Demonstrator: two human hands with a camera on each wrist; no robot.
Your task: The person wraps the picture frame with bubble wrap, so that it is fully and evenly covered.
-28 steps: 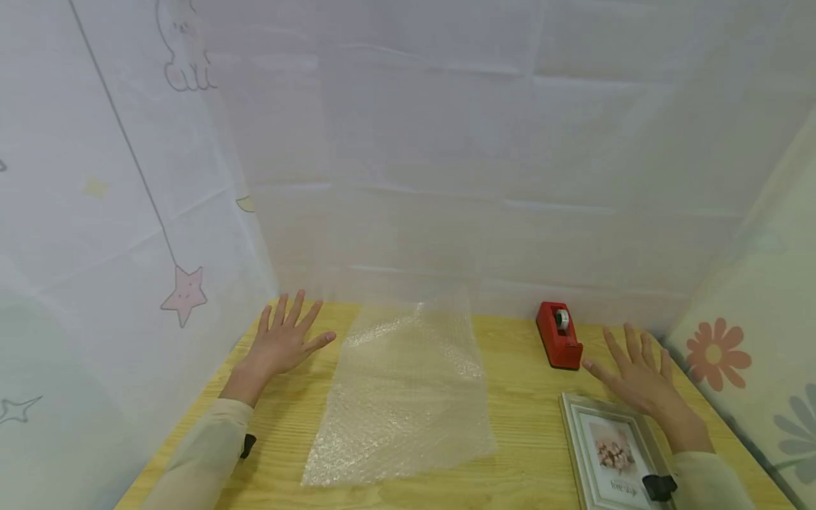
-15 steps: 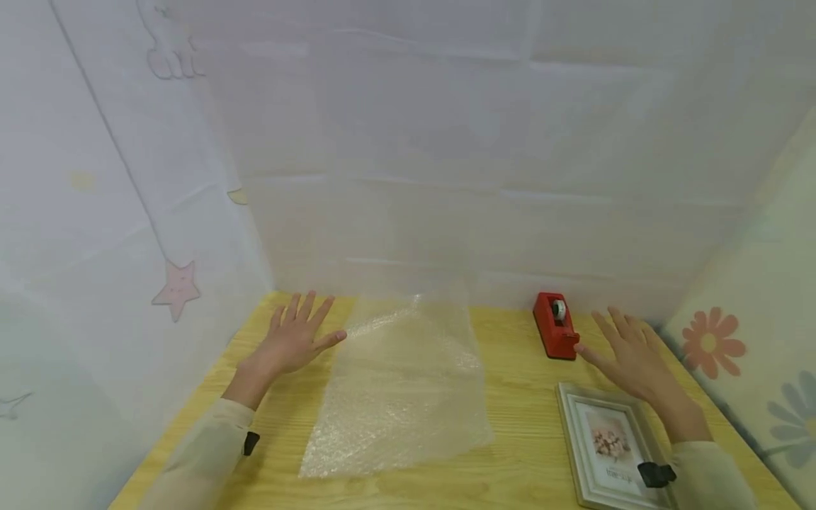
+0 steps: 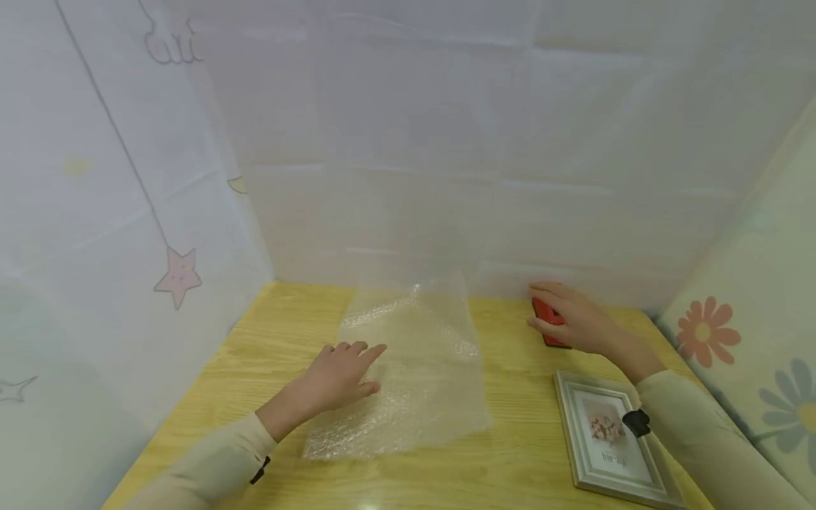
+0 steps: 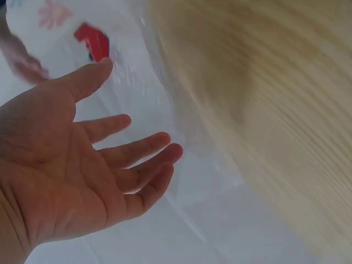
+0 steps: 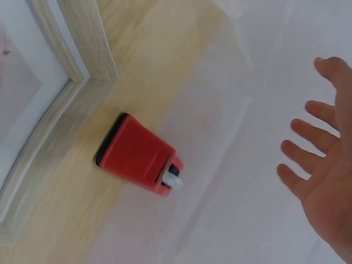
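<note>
A sheet of clear bubble wrap [image 3: 433, 382] lies flat across the middle of the table. My left hand [image 3: 334, 379] hovers over its left edge, fingers loosely bent and holding nothing; the left wrist view shows the bare palm. At the back right stands a red tape dispenser [image 3: 545, 312] with a small roll of tape. In the head view my right hand [image 3: 583, 322] overlaps it, thumb and fingers spread apart. The right wrist view shows a gap between the fingers [image 5: 305, 157] and the dispenser [image 5: 137, 154].
A pale wooden picture frame [image 3: 576, 443] with a flower print lies face up at the front right, below the right forearm. White printed sheets [image 3: 408, 142] wall in the wood-grain table [image 3: 255, 368] at the back and both sides.
My left hand has moved right and nearer, from beside the bubble wrap to above it. The right hand has swung left over the tape dispenser. The view has tilted down slightly.
</note>
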